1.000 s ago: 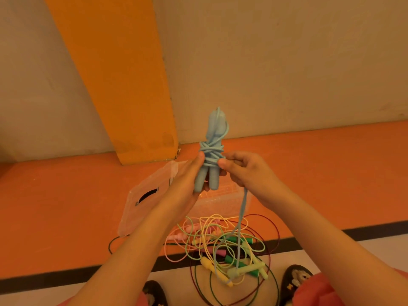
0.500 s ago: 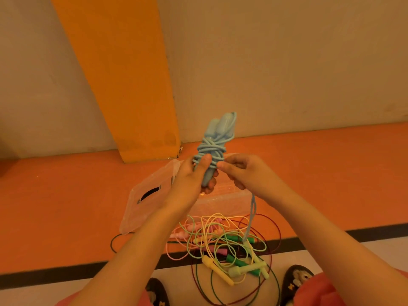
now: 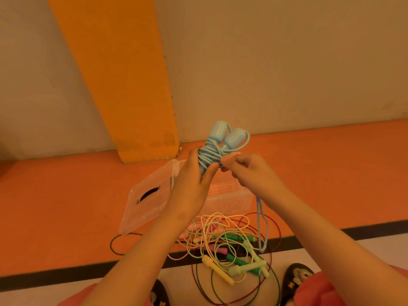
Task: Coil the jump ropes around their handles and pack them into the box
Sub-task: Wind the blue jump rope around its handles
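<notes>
Axis: blue handles [image 3: 226, 136] stand near upright, heads tipped right.
Left hand [image 3: 191, 186]: grips their lower ends.
Right hand [image 3: 249, 171]: pinches rope tail [image 3: 262, 224] just right of coil [image 3: 209, 156]; slack hangs below.

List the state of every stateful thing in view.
blue jump rope: partly coiled round its paired handles, tail loop hanging loose
left hand: grips the handles
right hand: pinches the rope at the coil
box: open, lid lying beside it
other jump ropes: uncoiled, tangled on the floor
</notes>
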The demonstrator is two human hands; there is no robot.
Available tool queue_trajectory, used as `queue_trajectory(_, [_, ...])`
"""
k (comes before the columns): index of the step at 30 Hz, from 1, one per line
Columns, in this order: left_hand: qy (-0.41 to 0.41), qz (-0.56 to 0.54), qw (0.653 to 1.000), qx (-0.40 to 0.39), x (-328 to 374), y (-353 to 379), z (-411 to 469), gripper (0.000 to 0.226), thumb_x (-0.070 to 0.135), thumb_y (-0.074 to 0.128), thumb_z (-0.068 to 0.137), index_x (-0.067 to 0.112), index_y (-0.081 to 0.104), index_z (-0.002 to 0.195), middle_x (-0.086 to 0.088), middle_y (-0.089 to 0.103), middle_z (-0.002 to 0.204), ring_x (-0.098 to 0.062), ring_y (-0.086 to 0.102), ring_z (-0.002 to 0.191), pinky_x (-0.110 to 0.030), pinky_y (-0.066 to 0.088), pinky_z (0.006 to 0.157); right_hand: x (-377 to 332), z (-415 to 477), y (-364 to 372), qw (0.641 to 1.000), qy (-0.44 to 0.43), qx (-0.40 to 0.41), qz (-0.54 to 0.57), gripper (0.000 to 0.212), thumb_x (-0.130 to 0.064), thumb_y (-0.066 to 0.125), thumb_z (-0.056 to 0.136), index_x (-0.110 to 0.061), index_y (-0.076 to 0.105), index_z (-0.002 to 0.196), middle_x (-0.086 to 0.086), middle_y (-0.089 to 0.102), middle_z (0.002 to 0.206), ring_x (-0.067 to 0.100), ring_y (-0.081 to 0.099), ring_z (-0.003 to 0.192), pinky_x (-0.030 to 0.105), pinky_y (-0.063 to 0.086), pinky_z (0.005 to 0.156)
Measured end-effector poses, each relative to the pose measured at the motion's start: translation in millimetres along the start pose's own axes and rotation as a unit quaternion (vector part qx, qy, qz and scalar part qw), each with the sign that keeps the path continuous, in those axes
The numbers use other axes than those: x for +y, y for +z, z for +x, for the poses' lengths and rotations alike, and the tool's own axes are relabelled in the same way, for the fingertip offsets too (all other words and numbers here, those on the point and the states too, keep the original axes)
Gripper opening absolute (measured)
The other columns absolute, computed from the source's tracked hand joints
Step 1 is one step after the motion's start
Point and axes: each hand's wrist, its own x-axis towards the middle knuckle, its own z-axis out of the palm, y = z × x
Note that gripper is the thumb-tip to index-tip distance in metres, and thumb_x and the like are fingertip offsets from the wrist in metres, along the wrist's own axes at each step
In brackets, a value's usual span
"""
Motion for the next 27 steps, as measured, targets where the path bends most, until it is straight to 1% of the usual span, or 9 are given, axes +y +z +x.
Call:
queue_trajectory(4, [-0.017, -0.077, 0.996, -0.048, 3.6, 0.6, -4.2, 0.038, 0.038, 0.04, 0.1, 0.033, 0.031, 0.136, 0.011, 0.053, 0.123, -0.004, 0.054, 0.111, -0.022, 0.044, 0.092, -2.5, -2.0, -0.7, 0.999, 0.03, 0.024, 0.004, 0.043, -0.044, 0.057, 0.09, -0.008, 0.072, 0.074, -0.011, 0.048, 0.042, 0.002, 0.037, 0.038, 0.019, 0.027, 0.047])
queue_trajectory(6, [-0.027, -0.1, 0.993, -0.051, 4.2, 0.4, -5.5, 0.053, 0.047, 0.034, 0.095, 0.027, 0.03, 0.144, 0.01, 0.052, 0.123, 0.005, 0.054, 0.101, -0.017, 0.043, 0.088, -3.4, -2.4, -0.5, 0.999, 0.039, 0.034, 0.007, 0.043, -0.046, 0.057, 0.089, -0.011, 0.071, 0.069, -0.007, 0.044, 0.044, 0.004, 0.033, 0.039, 0.021, 0.027, 0.046])
queue_trajectory(8, [-0.033, -0.121, 0.991, -0.047, 7.7, -0.5, -7.1, 0.054, 0.049, 0.037, 0.09, 0.031, 0.033, 0.14, 0.013, 0.056, 0.112, 0.01, 0.054, 0.085, -0.011, 0.041, 0.076, -5.6, -3.1, -0.8, 0.998, 0.041, 0.039, 0.003, 0.041, -0.046, 0.058, 0.089, -0.015, 0.07, 0.065, -0.009, 0.045, 0.041, 0.004, 0.034, 0.039, 0.02, 0.027, 0.045])
queue_trajectory(10, [-0.036, -0.118, 0.992, -0.038, 5.8, 0.6, -5.7, 0.039, 0.042, 0.048, 0.091, 0.035, 0.034, 0.127, 0.02, 0.056, 0.107, 0.014, 0.055, 0.085, -0.011, 0.04, 0.073, -6.7, -3.3, -1.8, 0.998, 0.04, 0.037, -0.007, 0.041, -0.044, 0.057, 0.09, -0.012, 0.072, 0.068, -0.015, 0.049, 0.039, 0.002, 0.037, 0.04, 0.018, 0.028, 0.044])
queue_trajectory(14, [-0.093, -0.141, 0.986, 0.001, -3.1, -1.5, 2.8, 0.033, 0.037, 0.055, 0.094, 0.023, 0.035, 0.117, 0.0, 0.062, 0.094, -0.009, 0.055, 0.07, -0.027, 0.044, 0.064, -4.3, -4.1, -2.3, 0.999, 0.015, 0.029, -0.02, 0.036, -0.038, 0.059, 0.091, -0.009, 0.074, 0.077, -0.019, 0.049, 0.041, 0.004, 0.034, 0.039, 0.018, 0.027, 0.044])
queue_trajectory(18, [-0.138, -0.24, 0.96, 0.03, 3.9, -8.0, 4.9, 0.024, 0.031, 0.039, 0.101, 0.008, 0.04, 0.107, -0.004, 0.059, 0.075, -0.009, 0.047, 0.051, -0.02, 0.039, 0.047, -3.2, -4.1, -5.1, 0.998, -0.021, 0.011, -0.049, 0.018, -0.021, 0.059, 0.093, -0.01, 0.074, 0.09, -0.026, 0.046, 0.039, -0.002, 0.043, 0.039, 0.012, 0.03, 0.043])
queue_trajectory(20, [-0.147, -0.278, 0.948, 0.049, 4.4, -9.9, 6.1, 0.03, 0.034, 0.035, 0.102, 0.005, 0.044, 0.105, -0.006, 0.058, 0.071, -0.01, 0.048, 0.048, -0.021, 0.037, 0.044, 3.0, -0.9, -6.5, 0.998, -0.021, 0.029, -0.053, 0.012, -0.021, 0.063, 0.09, -0.016, 0.074, 0.088, -0.019, 0.052, 0.048, 0.0, 0.044, 0.046, 0.016, 0.03, 0.047])
queue_trajectory(23, [-0.159, -0.32, 0.933, 0.051, 5.8, -12.5, 8.2, 0.042, 0.034, 0.032, 0.104, -0.004, 0.046, 0.114, -0.008, 0.057, 0.069, -0.011, 0.046, 0.045, -0.02, 0.034, 0.041, 12.0, 3.0, -8.1, 0.997, -0.005, 0.044, -0.067, 0.009, -0.021, 0.065, 0.089, -0.021, 0.07, 0.082, -0.009, 0.042, 0.052, 0.005, 0.035, 0.045, 0.027, 0.026, 0.049])
queue_trajectory(27, [-0.142, -0.343, 0.928, 0.03, 11.8, -15.2, 6.0, 0.029, 0.031, 0.033, 0.104, 0.005, 0.042, 0.114, -0.008, 0.055, 0.067, -0.012, 0.043, 0.043, -0.02, 0.031, 0.04, 8.4, 2.6, -8.2, 1.0, 0.025, -0.009, -0.008, 0.018, -0.01, 0.058, 0.092, -0.014, 0.065, 0.076, 0.003, 0.055, 0.06, 0.012, 0.048, 0.045, 0.026, 0.037, 0.05])
